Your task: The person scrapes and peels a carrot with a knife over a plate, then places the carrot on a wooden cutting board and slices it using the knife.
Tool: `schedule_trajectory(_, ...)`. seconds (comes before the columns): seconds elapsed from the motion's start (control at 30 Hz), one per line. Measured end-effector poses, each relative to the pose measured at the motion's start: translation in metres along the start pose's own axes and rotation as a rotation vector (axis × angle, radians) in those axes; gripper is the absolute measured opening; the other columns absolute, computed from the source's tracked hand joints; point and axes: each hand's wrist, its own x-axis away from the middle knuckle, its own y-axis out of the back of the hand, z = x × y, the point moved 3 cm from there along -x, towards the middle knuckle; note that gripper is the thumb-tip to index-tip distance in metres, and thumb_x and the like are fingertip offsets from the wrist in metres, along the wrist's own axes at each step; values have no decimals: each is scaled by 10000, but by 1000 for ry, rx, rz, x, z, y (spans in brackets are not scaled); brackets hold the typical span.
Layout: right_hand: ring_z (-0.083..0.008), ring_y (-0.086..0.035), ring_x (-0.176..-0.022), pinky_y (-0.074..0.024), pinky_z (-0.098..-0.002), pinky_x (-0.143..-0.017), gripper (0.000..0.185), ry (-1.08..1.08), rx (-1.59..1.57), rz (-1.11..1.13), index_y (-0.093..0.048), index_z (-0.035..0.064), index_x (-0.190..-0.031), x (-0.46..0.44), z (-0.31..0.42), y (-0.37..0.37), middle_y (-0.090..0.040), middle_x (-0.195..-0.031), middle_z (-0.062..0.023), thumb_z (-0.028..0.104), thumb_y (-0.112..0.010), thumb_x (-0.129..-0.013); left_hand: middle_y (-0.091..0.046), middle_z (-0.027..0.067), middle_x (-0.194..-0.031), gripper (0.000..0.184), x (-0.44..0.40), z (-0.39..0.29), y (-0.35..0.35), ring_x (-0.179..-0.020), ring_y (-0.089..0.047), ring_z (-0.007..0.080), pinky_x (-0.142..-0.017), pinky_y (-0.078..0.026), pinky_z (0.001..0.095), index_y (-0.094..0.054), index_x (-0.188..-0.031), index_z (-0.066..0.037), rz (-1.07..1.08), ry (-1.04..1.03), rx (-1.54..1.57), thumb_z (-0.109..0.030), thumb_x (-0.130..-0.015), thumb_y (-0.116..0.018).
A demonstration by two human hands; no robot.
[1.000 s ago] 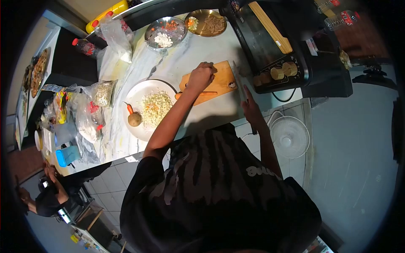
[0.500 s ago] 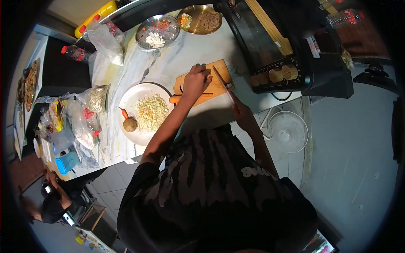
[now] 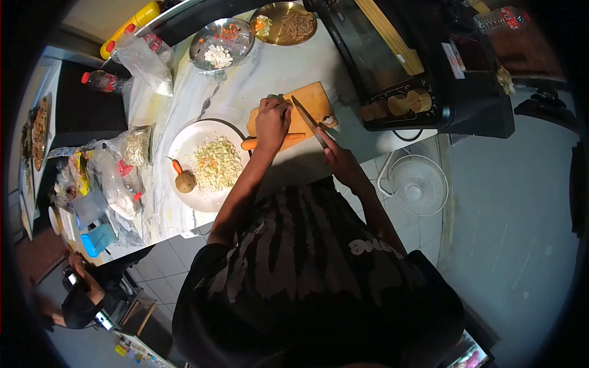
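My right hand (image 3: 341, 162) grips a knife (image 3: 308, 119), its blade lying diagonally over the wooden cutting board (image 3: 316, 95). On the left part of the board, my left hand (image 3: 272, 124) is closed with bent fingers near the knife tip; what they hold is hidden. An orange carrot (image 3: 250, 145) lies along the board's near edge, partly behind my left wrist. At the board's right side sits a small whitish and dark piece (image 3: 329, 120), too small to name. Beside my left forearm, a white plate (image 3: 184, 141) carries chopped pale vegetable (image 3: 218, 162), a red chili (image 3: 177, 165) and a round brown potato (image 3: 184, 181).
A metal bowl (image 3: 199, 60) and a metal plate with brown strips (image 3: 297, 26) stand at the back. A black oven (image 3: 374, 67) borders the board's right. Bags and bottles (image 3: 107, 81) line the left. A white fan (image 3: 418, 184) stands below right; another person (image 3: 83, 294) is lower left.
The knife and my right hand have moved left, closer to my left hand. The small piece at the board's right side shows more clearly. The whole view has shifted slightly.
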Motion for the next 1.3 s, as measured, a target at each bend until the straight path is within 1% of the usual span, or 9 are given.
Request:
schedule_trajectory(0.07,-438,-639,-855,-480,-492,-767,519,22,8,-5,-351,216,-1519,0,2,-1,-642,-951,-280,195,-415,-1004,-662,111,-864,101,2,1,-1,-912,-582,325,-787,-509,405,-750,-902,-63,-18,10,13,-108,-823,-707)
schedule_trajectory(0.17,-240,-571,-759,-482,-386,-784,521,-141,28,12,-356,157,-1525,2,2,-1,-596,-920,-169,173,-430,-1010,-660,125,-858,102,0,2,0,-903,-586,329,-782,-509,417,-746,-901,-60,-9,14,3,-113,-821,-712)
schedule_trajectory(0.43,-412,-629,-1031,-482,-455,-898,530,-24,148,-54,-345,199,-1523,-3,15,-1,-597,-1244,-261,136,-390,-999,-671,141,-877,121,-1,3,2,-897,-597,339,-789,-507,416,-739,-908,-41,3,7,30,-110,-809,-726)
schedule_trajectory(0.77,-455,-592,-1073,-480,-481,-927,530,-197,176,108,-339,216,-1525,-6,22,-4,-561,-1300,-253,144,-358,-1001,-684,152,-896,140,-1,6,2,-936,-599,338,-830,-504,411,-753,-922,-42,-13,20,55,-137,-822,-727)
schedule_trajectory(0.87,-459,-610,-1000,-482,-507,-873,541,-7,209,-19,-338,231,-1527,-8,8,-12,-606,-1188,-270,133,-363,-995,-689,157,-906,140,-3,5,4,-945,-599,339,-838,-503,410,-760,-899,-41,0,52,64,-152,-818,-733)
schedule_trajectory(0.93,-418,-631,-650,-501,-510,-647,626,154,250,-132,-355,217,-1525,-8,13,-11,-597,-706,-272,44,-443,-930,-689,161,-897,146,-3,5,5,-950,-602,338,-836,-506,411,-764,-896,-40,-3,55,64,-159,-815,-734)
schedule_trajectory(1.07,-423,-638,-665,-507,-504,-653,685,116,355,-111,-362,216,-1523,-8,19,-7,-607,-720,-269,-4,-457,-881,-664,148,-869,112,-2,4,3,-938,-583,328,-837,-495,413,-745,-868,-31,3,57,57,-124,-808,-728)
schedule_trajectory(1.17,-429,-640,-668,-509,-498,-640,719,109,387,-85,-349,214,-1529,-8,20,-5,-618,-742,-270,-18,-464,-859,-660,152,-863,116,-3,4,4,-935,-581,331,-841,-493,413,-739,-866,-19,-21,45,103,-120,-809,-726)
schedule_trajectory(1.3,-464,-617,-1020,-511,-509,-872,535,25,333,-35,-356,208,-1519,-11,5,-10,-617,-1136,-301,146,-410,-990,-666,164,-874,118,-5,4,3,-939,-586,337,-848,-494,413,-741,-872,-17,-2,67,72,-114,-806,-728)
